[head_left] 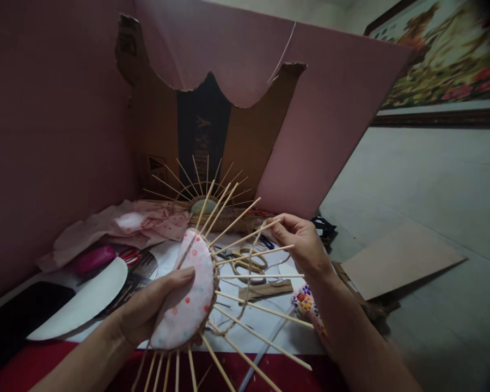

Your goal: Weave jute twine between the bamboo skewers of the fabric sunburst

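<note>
My left hand [147, 307] grips a round pad covered in pale pink dotted fabric [188, 294], thumb pressed on its face. Several thin wooden sticks [261, 309] fan out from the pad's rim like rays. A length of brown twine [245, 296] runs from the pad's edge up between the sticks to my right hand [300, 239], whose fingers are pinched shut on the twine's end near a stick tip. Both hands hover over the table.
A second stick sunburst [200, 190] leans against brown cardboard behind. Scissors [247, 261], pink cloth [147, 223], a white paper piece [85, 299], a dark phone-like slab [20, 321] and a pink tool [93, 258] lie on the table. Pink boards wall the back. A cardboard sheet [400, 258] lies on the floor.
</note>
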`<action>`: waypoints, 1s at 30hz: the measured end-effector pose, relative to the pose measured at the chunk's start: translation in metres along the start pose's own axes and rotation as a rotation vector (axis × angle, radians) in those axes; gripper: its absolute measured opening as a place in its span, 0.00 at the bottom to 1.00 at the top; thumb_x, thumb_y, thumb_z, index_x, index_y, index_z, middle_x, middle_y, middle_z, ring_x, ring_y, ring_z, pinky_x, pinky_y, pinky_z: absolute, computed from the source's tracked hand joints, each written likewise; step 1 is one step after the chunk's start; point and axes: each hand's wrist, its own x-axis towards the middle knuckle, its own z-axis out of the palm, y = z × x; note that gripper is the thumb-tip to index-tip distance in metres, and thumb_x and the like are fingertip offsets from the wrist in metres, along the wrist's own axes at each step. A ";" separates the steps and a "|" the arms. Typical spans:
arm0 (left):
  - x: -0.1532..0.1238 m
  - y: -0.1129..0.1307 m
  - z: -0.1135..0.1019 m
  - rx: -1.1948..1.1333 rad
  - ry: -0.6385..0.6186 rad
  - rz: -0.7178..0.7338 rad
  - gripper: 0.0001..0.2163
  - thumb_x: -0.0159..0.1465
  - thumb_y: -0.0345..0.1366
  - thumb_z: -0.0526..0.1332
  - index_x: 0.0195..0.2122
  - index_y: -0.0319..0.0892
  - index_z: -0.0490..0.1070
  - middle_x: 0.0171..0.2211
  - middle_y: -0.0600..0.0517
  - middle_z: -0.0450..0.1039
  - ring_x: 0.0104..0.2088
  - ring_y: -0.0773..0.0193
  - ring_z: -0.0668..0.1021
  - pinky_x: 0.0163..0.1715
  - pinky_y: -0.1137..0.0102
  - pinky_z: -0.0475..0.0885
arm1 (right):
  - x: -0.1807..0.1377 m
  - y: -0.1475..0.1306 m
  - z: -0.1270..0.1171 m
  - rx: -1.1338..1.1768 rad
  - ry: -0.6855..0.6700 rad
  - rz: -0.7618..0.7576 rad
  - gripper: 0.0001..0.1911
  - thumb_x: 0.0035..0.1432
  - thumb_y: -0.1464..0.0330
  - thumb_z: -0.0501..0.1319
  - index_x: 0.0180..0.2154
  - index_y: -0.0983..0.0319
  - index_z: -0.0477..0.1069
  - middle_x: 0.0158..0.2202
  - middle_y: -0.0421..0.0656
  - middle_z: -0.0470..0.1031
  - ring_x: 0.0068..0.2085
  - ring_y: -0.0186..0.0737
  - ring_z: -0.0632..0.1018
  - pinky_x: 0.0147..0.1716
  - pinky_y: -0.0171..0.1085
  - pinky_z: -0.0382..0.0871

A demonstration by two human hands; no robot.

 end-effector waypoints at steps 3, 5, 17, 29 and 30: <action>0.000 -0.001 -0.001 0.018 0.011 -0.004 0.09 0.54 0.36 0.66 0.27 0.31 0.76 0.23 0.42 0.79 0.21 0.58 0.79 0.23 0.69 0.76 | -0.003 -0.005 0.000 -0.019 0.015 -0.021 0.13 0.51 0.59 0.66 0.26 0.63 0.72 0.19 0.36 0.63 0.21 0.29 0.60 0.20 0.32 0.50; 0.000 -0.001 0.000 0.033 0.039 -0.007 0.08 0.54 0.34 0.66 0.26 0.31 0.76 0.23 0.42 0.79 0.21 0.59 0.79 0.24 0.70 0.76 | -0.005 -0.011 0.000 -0.040 0.036 -0.050 0.13 0.51 0.59 0.66 0.26 0.63 0.72 0.19 0.37 0.63 0.21 0.30 0.60 0.20 0.33 0.51; 0.001 0.001 0.005 0.133 0.099 -0.033 0.10 0.51 0.37 0.69 0.26 0.32 0.78 0.24 0.43 0.79 0.21 0.60 0.79 0.22 0.72 0.75 | -0.016 -0.040 -0.013 -0.162 -0.095 -0.157 0.06 0.57 0.65 0.61 0.32 0.61 0.73 0.26 0.39 0.66 0.25 0.31 0.63 0.24 0.33 0.57; -0.010 0.003 0.020 0.211 0.063 -0.043 0.12 0.42 0.38 0.74 0.21 0.34 0.77 0.20 0.45 0.78 0.19 0.63 0.78 0.19 0.75 0.73 | -0.009 -0.039 -0.021 -0.292 -0.187 -0.271 0.09 0.58 0.66 0.60 0.28 0.61 0.70 0.33 0.41 0.64 0.31 0.33 0.66 0.30 0.35 0.60; -0.010 0.003 0.019 0.219 0.055 -0.040 0.13 0.42 0.39 0.74 0.20 0.35 0.77 0.20 0.45 0.78 0.19 0.63 0.78 0.19 0.75 0.73 | -0.008 -0.038 -0.020 -0.277 -0.187 -0.264 0.09 0.58 0.66 0.60 0.27 0.62 0.69 0.33 0.41 0.64 0.32 0.33 0.66 0.30 0.35 0.60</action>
